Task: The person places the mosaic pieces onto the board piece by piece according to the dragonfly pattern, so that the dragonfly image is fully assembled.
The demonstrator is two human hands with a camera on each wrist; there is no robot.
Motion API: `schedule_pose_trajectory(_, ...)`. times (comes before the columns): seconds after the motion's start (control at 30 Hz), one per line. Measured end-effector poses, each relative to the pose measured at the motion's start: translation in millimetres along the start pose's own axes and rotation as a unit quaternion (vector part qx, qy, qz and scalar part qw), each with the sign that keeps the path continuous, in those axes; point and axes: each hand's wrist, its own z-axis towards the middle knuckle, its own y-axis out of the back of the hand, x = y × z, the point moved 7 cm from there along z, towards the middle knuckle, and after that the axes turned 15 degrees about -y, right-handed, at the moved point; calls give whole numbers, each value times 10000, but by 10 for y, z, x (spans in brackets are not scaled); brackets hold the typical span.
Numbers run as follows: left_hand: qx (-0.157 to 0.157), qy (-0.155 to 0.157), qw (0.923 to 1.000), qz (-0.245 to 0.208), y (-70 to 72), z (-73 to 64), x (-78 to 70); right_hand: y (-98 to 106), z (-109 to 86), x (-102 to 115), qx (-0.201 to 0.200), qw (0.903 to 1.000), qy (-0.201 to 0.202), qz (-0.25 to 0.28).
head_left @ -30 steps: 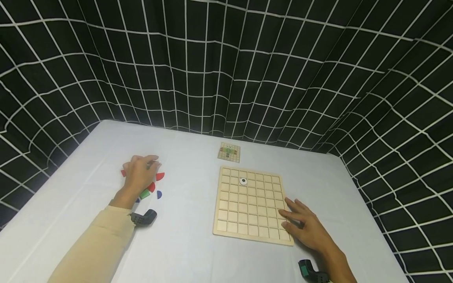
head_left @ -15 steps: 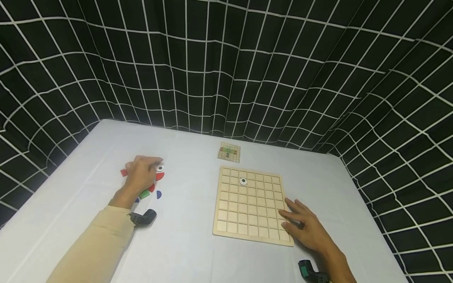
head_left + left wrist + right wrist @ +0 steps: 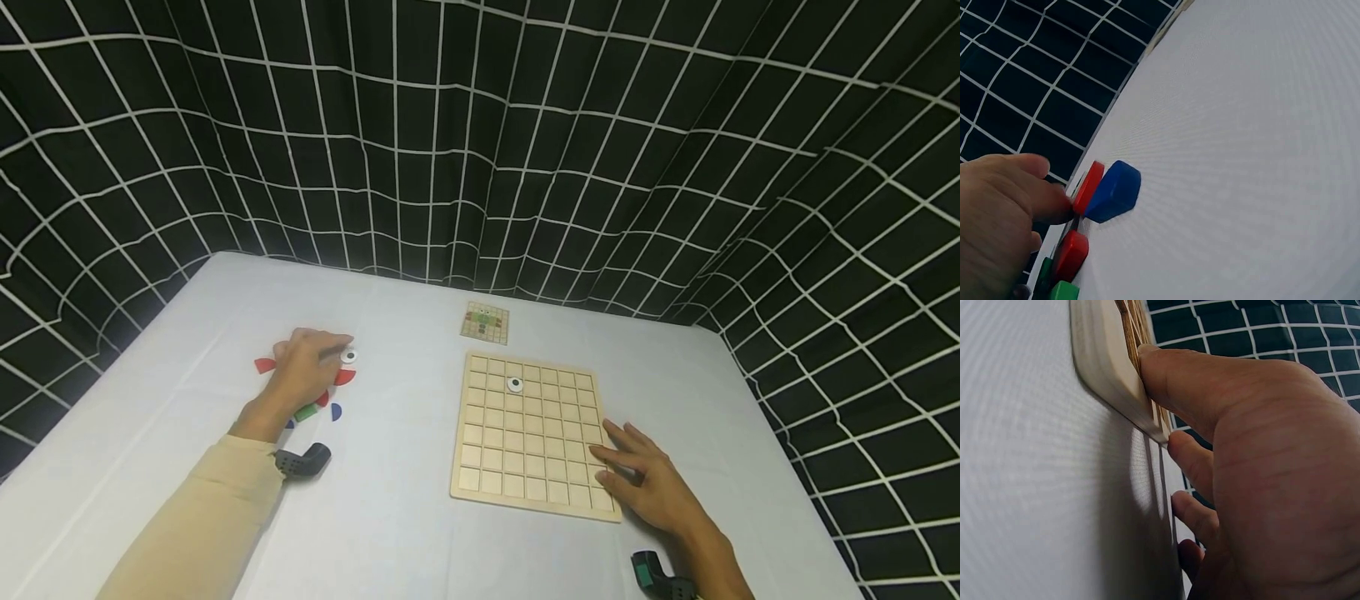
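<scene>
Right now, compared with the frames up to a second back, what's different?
The left hand has shifted slightly rightward. The loose eye now shows plainly by its fingers, and the red piece beside it edged right too; whether the eye is gripped is unclear. The right hand, board and card stayed put.

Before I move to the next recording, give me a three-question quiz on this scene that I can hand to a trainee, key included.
1. Which hand touches the wooden grid board?
2. True or false: the pattern card lies apart from the wooden grid board.
3. Which piece lies on the wooden grid board? A) a red piece B) a white eye disc C) a green piece

Key:
1. The right hand; the left hand is over by the coloured pieces.
2. True; it lies beyond the far edge.
3. B.
</scene>
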Motion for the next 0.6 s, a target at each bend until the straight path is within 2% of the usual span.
schedule_pose_trajectory(0.2, 305, -64, 9995, 25, -38, 9, -25, 3, -4, -6, 1, 10000, 1, 32)
schedule_pose_trajectory(0.43, 308, -62, 9995, 34, -27, 3, -46, -2, -7, -9, -24, 10000, 70, 19)
schedule_pose_trajectory(0.6, 421, 41, 9991, 2, -33, -9, -56, 6, -2, -3, -1, 10000, 85, 24)
